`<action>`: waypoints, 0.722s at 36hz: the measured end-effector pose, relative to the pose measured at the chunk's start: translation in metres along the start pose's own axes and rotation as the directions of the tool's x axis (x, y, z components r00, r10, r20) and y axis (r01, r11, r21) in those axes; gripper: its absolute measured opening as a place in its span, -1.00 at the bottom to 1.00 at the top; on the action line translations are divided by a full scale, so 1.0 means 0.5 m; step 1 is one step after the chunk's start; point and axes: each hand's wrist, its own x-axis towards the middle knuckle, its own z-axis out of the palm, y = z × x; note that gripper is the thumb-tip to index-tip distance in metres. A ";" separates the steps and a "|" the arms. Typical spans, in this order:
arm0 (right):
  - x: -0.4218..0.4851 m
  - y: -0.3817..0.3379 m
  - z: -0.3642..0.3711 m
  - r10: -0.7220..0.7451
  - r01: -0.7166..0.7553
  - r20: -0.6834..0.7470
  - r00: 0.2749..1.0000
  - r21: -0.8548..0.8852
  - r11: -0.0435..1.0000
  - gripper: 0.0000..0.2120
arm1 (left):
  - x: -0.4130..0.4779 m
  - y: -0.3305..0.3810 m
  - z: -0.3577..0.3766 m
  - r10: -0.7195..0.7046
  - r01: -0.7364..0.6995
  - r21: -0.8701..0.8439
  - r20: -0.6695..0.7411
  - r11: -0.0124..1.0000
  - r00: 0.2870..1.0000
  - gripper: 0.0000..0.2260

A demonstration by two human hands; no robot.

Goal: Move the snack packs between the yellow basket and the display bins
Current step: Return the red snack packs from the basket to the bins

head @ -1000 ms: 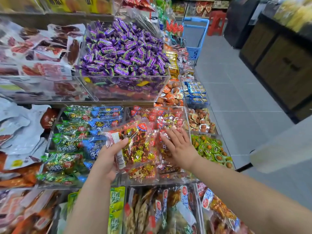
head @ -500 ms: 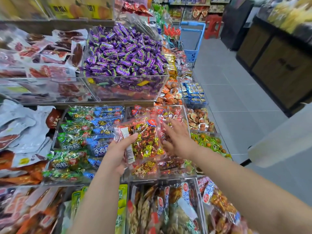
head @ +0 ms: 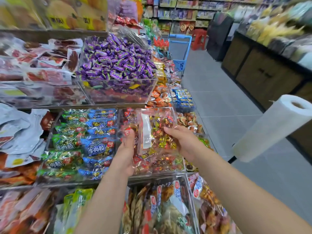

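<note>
A clear snack pack (head: 156, 130) of red and gold wrapped sweets, with a white label strip on it, is held up over the middle display bin (head: 162, 168). My right hand (head: 183, 141) grips the pack's right side, fingers curled over its front. My left hand (head: 125, 155) holds the left side, its thumb pressed on crinkled clear wrapping; a second similar pack seems to lie against its palm. The bin below holds more packs of the same kind. No yellow basket is in view.
Left of that bin is one with green and blue beef-snack packs (head: 84, 142). Purple candies (head: 116, 59) fill a bin on the upper shelf. A white bag roll (head: 270, 129) juts in at the right. A blue basket (head: 179, 48) stands down the tiled aisle.
My right hand has left the packs in the bin and taken hold of the raised pack's right side. The pack has shifted right and upward, and my left hand has slid to its left edge.
</note>
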 end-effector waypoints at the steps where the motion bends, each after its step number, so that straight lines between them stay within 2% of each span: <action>1: 0.000 -0.003 -0.004 -0.007 0.007 -0.001 1.000 0.040 0.999 -0.27 | -0.003 -0.002 -0.001 -0.011 0.011 0.008 -0.012 1.000 1.000 -0.25; 4: 0.009 -0.011 -0.024 -0.034 0.038 -0.113 0.993 0.032 0.999 -0.30 | -0.004 -0.009 -0.008 -0.024 0.021 -0.040 -0.077 0.999 0.997 -0.34; 6: 0.020 -0.011 -0.042 -0.075 0.066 -0.254 0.964 -0.043 0.997 -0.36 | 0.004 -0.014 -0.016 0.022 -0.030 -0.054 -0.149 0.998 0.989 -0.18; 7: 0.026 -0.010 -0.052 -0.097 0.078 -0.320 0.942 -0.071 0.994 -0.33 | 0.009 -0.014 -0.023 0.058 -0.069 -0.051 -0.194 0.996 0.979 -0.12; 9: 0.030 -0.006 -0.073 -0.166 0.079 -0.413 0.896 -0.218 0.973 -0.23 | 0.014 -0.009 -0.035 0.118 -0.135 -0.045 -0.269 0.990 0.956 -0.11; 11: 0.030 0.000 -0.087 -0.266 0.029 -0.443 0.856 -0.473 0.881 -0.29 | 0.013 -0.004 -0.046 0.159 -0.179 -0.033 -0.323 0.983 0.933 -0.24; 13: 0.030 0.008 -0.085 -0.322 -0.042 -0.406 0.855 -0.674 0.738 -0.54 | 0.011 0.001 -0.056 0.208 -0.223 -0.005 -0.347 0.975 0.915 -0.63; 14: 0.031 0.015 -0.078 -0.329 -0.073 -0.375 0.867 -0.747 0.660 -0.68 | 0.010 0.000 -0.060 0.228 -0.243 -0.001 -0.347 0.970 0.910 -0.74; 16: 0.035 0.028 -0.058 -0.311 -0.109 -0.328 0.892 -0.824 0.557 -0.82 | 0.008 -0.001 -0.066 0.264 -0.277 0.007 -0.325 0.961 0.908 -0.81; 18: 0.038 0.037 -0.036 -0.268 -0.124 -0.297 0.917 -0.849 0.514 -0.77 | 0.004 -0.003 -0.067 0.264 -0.277 0.005 -0.318 0.961 0.911 -0.81; 21: 0.042 0.040 -0.012 -0.209 -0.147 -0.272 0.939 -0.870 0.471 -0.55 | 0.005 -0.007 -0.073 0.248 -0.256 0.021 -0.343 0.966 0.906 -0.77; 24: 0.037 0.035 0.000 -0.190 -0.019 -0.134 0.973 -0.861 0.509 -0.55 | 0.007 -0.010 -0.077 0.242 -0.247 0.029 -0.335 0.969 0.910 -0.74; 26: 0.029 0.034 0.000 -0.132 0.032 -0.036 0.991 -0.879 0.475 -0.42 | 0.008 -0.011 -0.080 0.235 -0.243 0.024 -0.354 0.970 0.905 -0.64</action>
